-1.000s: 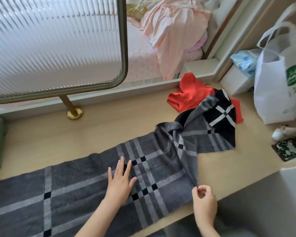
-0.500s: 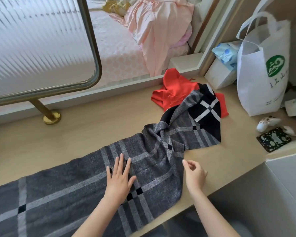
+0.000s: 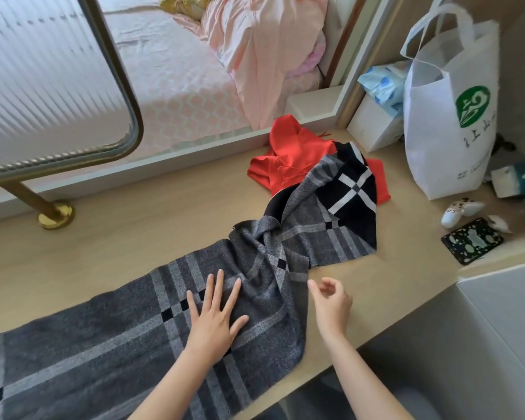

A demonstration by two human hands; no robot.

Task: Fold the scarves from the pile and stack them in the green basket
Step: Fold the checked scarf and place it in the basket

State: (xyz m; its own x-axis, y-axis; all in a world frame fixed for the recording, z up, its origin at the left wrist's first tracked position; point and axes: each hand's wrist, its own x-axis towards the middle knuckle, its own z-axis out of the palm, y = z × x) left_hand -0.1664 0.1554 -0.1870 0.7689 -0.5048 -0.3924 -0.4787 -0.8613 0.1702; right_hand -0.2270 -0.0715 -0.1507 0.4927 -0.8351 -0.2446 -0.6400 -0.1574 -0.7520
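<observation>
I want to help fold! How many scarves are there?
2. The grey checked scarf lies spread under the left hand; the red scarf is bunched behind, partly under it. More may hide beneath.

Grey checked scarf (image 3: pixel 97 344): near end ran off the left and bottom edges; a patch lay under the flat left hand (image 3: pixel 214 321). Red scarf (image 3: pixel 288 153): partly hidden beneath the grey scarf's bunched far end. White bag (image 3: pixel 446 140): handle cropped at top, lettering unreadable. Teal-and-white object (image 3: pixel 515 180): cut by right edge, kind unclear.

Bare, slim forearms (image 3: pixel 170 386) lead to the left grip (image 3: pixel 214 316) and right grip (image 3: pixel 331 304).
</observation>
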